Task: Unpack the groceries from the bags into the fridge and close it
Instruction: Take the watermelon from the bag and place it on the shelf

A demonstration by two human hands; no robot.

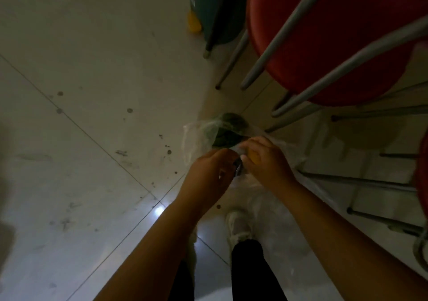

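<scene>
Looking down from my head, my left hand [212, 168] and right hand [266, 159] meet over a clear plastic bag [196, 138] sitting on the tiled floor [92, 115], just beside the red stools [324, 46]. Both hands curl on the bag's mouth, pinching the film to part it. Dark leafy greens [228, 129] lie inside, and something orange [253, 158] shows by my right fingers. I judge the unpacking barely begun: produce is in the bag, and no fridge is in view.
</scene>
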